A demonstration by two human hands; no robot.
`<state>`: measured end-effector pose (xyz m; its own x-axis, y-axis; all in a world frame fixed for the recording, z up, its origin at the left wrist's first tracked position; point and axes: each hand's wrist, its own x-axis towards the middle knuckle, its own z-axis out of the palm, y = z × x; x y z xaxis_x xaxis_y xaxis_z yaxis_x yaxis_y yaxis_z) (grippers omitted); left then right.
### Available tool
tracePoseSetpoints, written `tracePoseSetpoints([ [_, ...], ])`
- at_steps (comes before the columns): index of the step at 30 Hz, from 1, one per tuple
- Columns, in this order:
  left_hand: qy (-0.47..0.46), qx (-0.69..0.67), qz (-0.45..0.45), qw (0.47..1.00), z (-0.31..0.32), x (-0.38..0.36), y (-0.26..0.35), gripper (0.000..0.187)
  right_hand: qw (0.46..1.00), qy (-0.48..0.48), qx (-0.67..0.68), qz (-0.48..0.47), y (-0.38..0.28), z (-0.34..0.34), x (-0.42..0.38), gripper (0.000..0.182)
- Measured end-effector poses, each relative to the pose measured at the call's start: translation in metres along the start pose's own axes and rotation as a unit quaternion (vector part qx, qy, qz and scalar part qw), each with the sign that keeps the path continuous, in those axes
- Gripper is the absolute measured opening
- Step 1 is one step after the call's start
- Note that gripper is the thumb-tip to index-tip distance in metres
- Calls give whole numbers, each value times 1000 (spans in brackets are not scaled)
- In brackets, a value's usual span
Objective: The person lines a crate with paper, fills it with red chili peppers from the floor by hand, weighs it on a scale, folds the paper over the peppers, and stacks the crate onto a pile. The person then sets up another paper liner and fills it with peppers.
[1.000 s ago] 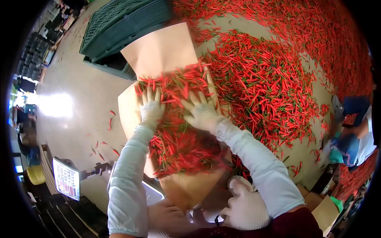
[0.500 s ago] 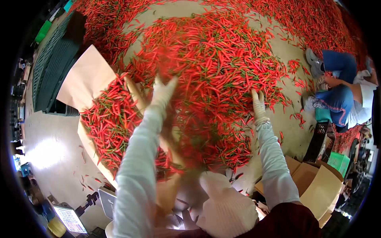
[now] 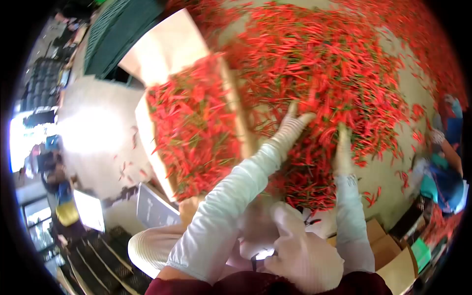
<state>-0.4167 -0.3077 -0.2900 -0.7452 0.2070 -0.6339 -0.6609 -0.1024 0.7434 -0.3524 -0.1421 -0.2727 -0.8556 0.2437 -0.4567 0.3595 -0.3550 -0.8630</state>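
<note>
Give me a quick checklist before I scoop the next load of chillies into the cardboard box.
1. Left hand on the floor pile of red chillies: ok.
2. Right hand on the same pile: ok.
3. Gloves on both hands: ok.
4. Cardboard box open beside the pile: ok.
5. Room left in the box: not ok, chillies reach its edge.
6. Grip on any chillies: cannot tell, motion blur.

Both arms stretched forward, gloved hands spread apart.

The left hand [image 3: 291,129], in a white knit glove, reaches out with fingers splayed and palm turned down, its arm in a pale sleeve running diagonally across the frame. The right hand [image 3: 342,156], also gloved, points straight ahead with fingers together, its sleeved forearm nearly upright. Neither hand is closed.
</note>
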Motion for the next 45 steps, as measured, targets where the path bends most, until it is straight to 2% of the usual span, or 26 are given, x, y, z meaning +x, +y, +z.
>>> tracePoseSetpoints([
  [3, -21, 9, 74, 997, -17, -28, 10, 103, 962, 21, 223, 155, -3, 16, -19, 81],
  [4, -13, -5, 81, 997, -22, -47, 24, 100, 984, -11, 159, 81, -1, 25, -31, 83],
  [5, -6, -21, 89, 996, -33, -69, 39, 98, 992, -109, -27, -57, 8, 25, -36, 83],
  [6, -4, -29, 106, 994, -45, -85, 45, 94, 921, -136, -266, -250, 17, 24, -41, 83],
  [7, -10, -85, 94, 992, -53, -114, 61, 90, 817, -106, -384, -416, 26, 24, -47, 84],
  [8, -1, -66, 139, 988, -67, -139, 74, 89, 886, -113, -291, -344, 28, 41, -54, 64],
  [10, 12, -84, 149, 985, -101, -177, 84, 86, 981, -140, -81, -102, 10, 88, -79, 51],
  [11, 18, -90, 149, 985, -121, -194, 84, 88, 986, -154, 38, 60, -14, 118, -99, 49],
  [13, 64, -75, 114, 989, -163, -220, 71, 89, 978, -175, 72, 91, -16, 159, -126, 55],
  [15, 117, -108, 46, 986, -201, -239, 53, 84, 967, -244, 62, 36, 13, 181, -126, 56],
  [17, 164, -77, -23, 983, -232, -247, 34, 82, 959, -270, -91, -11, 60, 191, -107, 63],
  [19, 234, 62, -21, 970, -273, -228, -12, 83, 940, -253, -212, -86, 68, 203, -107, 69],
  [21, 233, 5, 54, 971, -288, -220, -35, 90, 902, -227, -331, -160, 69, 211, -108, 75],
  [23, 374, 176, 155, 897, -283, -216, -44, 99, 802, -216, -476, -289, 70, 213, -110, 87],
  [25, 407, 308, 208, 834, -269, -211, -32, 102, 773, -201, -510, -318, 64, 226, -104, 81],
  [27, 373, 345, 151, 848, -274, -208, -11, 88, 797, -245, -466, -296, 56, 241, -81, 65],
  [29, 350, 214, 238, 880, -301, -189, -12, 70, 885, -297, -341, -113, 41, 255, -58, 55],
  [30, 297, 46, 213, 930, -298, -203, 20, 60, 884, -302, -341, -107, 22, 266, -53, 54],
  [31, 291, -8, 280, 915, -308, -194, 27, 51, 884, -306, -339, -102, 9, 276, -45, 54],
  [33, 336, 70, 202, 917, -319, -200, 67, 45, 859, -292, -365, -209, 6, 292, -7, 55],
  [35, 259, 70, 142, 953, -349, -157, 72, 55, 897, -265, -281, -213, 5, 323, 4, 57],
  [37, 307, 314, 141, 887, -360, -124, 76, 94, 855, -266, -373, -242, 20, 334, 31, 67],
  [39, 310, 420, 76, 850, -350, -116, 82, 104, 708, -280, -550, -343, 40, 342, 40, 76],
  [40, 320, 413, 101, 847, -332, -124, 83, 109, 679, -266, -617, -297, 28, 347, 11, 81],
  [43, 270, 516, 47, 811, -290, -160, 70, 106, 639, -313, -631, -309, 34, 320, -25, 82],
  [45, 290, 506, 132, 802, -297, -163, 28, 92, 578, -305, -660, -371, 48, 289, -46, 78],
])
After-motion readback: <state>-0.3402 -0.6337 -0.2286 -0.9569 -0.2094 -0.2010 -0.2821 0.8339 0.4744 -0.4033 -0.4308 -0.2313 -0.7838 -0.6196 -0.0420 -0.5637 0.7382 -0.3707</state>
